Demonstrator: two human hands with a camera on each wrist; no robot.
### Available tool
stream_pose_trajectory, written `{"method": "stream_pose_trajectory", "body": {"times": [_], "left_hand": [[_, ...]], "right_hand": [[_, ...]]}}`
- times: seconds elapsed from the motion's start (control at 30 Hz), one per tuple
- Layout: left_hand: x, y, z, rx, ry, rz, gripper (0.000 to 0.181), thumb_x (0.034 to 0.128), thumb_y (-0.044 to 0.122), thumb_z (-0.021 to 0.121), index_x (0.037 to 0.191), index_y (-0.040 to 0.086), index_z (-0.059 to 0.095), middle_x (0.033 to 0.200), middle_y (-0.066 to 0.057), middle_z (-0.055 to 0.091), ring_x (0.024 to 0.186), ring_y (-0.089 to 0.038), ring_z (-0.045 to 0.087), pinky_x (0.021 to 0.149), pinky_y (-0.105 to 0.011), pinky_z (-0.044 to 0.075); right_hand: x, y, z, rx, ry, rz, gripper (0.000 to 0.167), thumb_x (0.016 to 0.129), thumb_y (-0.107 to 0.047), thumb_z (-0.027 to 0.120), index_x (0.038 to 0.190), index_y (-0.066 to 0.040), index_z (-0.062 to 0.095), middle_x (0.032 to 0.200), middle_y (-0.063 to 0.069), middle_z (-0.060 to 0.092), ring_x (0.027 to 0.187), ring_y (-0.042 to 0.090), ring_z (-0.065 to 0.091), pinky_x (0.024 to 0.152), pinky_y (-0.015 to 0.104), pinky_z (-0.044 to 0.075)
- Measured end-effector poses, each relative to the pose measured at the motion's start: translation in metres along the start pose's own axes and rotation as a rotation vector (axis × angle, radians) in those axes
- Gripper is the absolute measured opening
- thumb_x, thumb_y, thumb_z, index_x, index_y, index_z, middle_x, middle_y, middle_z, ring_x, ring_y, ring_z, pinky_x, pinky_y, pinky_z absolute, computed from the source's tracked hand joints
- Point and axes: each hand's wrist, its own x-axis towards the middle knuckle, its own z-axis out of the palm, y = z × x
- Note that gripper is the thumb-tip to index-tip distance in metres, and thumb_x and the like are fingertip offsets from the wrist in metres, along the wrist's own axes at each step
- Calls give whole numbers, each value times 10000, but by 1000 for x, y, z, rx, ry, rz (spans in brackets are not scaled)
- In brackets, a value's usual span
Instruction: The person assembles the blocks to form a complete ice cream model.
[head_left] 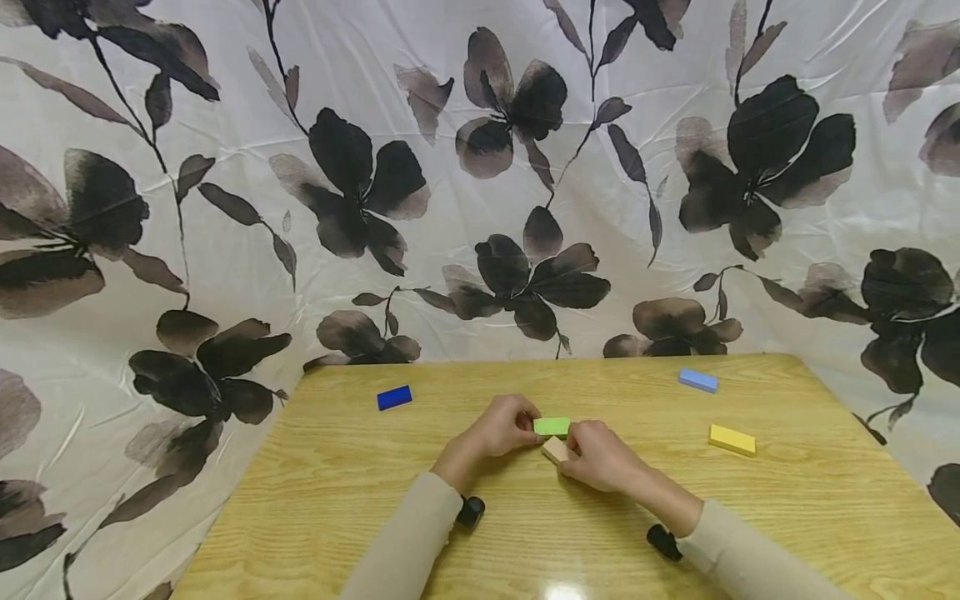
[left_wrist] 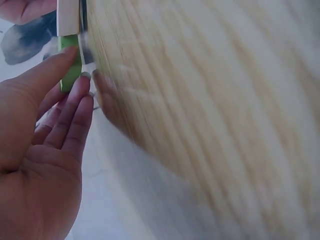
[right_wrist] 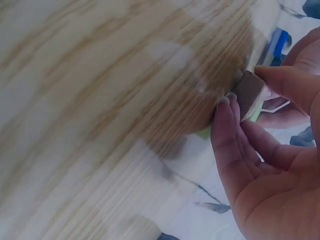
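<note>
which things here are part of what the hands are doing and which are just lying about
In the work:
green block, pinched by the left hand
beige block, pinched by the right hand

Lying about, seemingly not in use:
dark blue block, far left
light blue block, far right
yellow block, right, nearer

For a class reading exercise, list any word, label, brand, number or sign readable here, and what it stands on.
There is no readable text.
The green block, beige block, dark blue block, light blue block, yellow block and floral cloth show no lettering.
Any marking on the black wrist devices is too small to read.
</note>
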Motion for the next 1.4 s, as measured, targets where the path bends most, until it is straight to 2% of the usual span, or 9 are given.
{"method": "stream_pose_trajectory", "body": {"times": [0.23, 0.4, 0.67, 0.8, 0.93, 1.03, 1.17, 1.3, 1.4], "left_hand": [[1, -2, 0, 17, -15, 4, 245, 842, 51, 841, 1052, -25, 738, 885, -80, 670, 746, -75, 589, 694, -207, 515], [1, -3, 1, 19, -32, -14, 249, 841, 53, 840, 1055, -24, 738, 876, -72, 665, 744, -69, 579, 696, -205, 510], [1, -1, 1, 5, -43, -26, 309, 837, 40, 841, 1105, -46, 716, 869, -71, 659, 741, -71, 572, 695, -209, 506], [1, -1, 1, 13, -37, -25, 329, 837, 36, 838, 1127, -51, 710, 878, -75, 656, 755, -82, 574, 710, -220, 507], [1, -2, 1, 18, -36, -20, 313, 837, 32, 836, 1118, -44, 719, 892, -77, 649, 763, -87, 577, 713, -217, 506], [0, -3, 1, 19, -35, -10, 295, 837, 28, 835, 1102, -41, 727, 892, -79, 650, 764, -90, 585, 708, -214, 509], [0, -4, -1, -1, -35, -6, 274, 837, 12, 830, 1085, -45, 728, 898, -91, 651, 761, -90, 592, 698, -209, 516], [-1, -5, -1, -11, -41, -17, 263, 836, 20, 835, 1070, -36, 730, 891, -80, 649, 753, -70, 581, 693, -198, 515], [-1, -5, -1, -8, -48, -23, 268, 838, 39, 840, 1074, -26, 731, 885, -57, 643, 751, -55, 573, 698, -191, 512]], "right_hand": [[0, -5, 2, -2, -29, 63, 257, 837, -136, 819, 783, -67, 577, 689, 8, 523, 580, 137, 439, 541, 264, 351], [-2, -4, -4, 27, -101, 70, 329, 824, -239, 861, 898, -28, 619, 743, 23, 569, 624, 150, 492, 552, 280, 395], [-9, 6, -17, 48, -215, -46, 468, 816, -184, 854, 1141, 64, 624, 732, -20, 564, 662, 109, 502, 602, 262, 423], [-9, 9, -18, 40, -231, -104, 447, 854, -141, 824, 1177, 87, 616, 705, -56, 551, 635, 70, 475, 607, 239, 411], [-8, 10, -16, 30, -224, -114, 429, 871, -132, 810, 1184, 90, 618, 702, -61, 552, 637, 65, 476, 617, 244, 418], [-8, 10, -14, 13, -197, -108, 372, 869, -135, 813, 1127, 67, 636, 699, -53, 546, 636, 74, 476, 606, 246, 416], [-7, 8, -9, -16, -148, -111, 253, 866, -159, 824, 932, -9, 632, 672, -50, 504, 595, 79, 434, 544, 231, 367], [-5, 5, -4, -29, -124, -85, 322, 862, -192, 832, 748, -72, 556, 603, -68, 389, 544, 79, 329, 507, 229, 268], [-4, 3, -2, -33, -118, -66, 388, 858, -210, 837, 688, -93, 508, 584, -74, 314, 538, 87, 274, 506, 237, 228]]}}
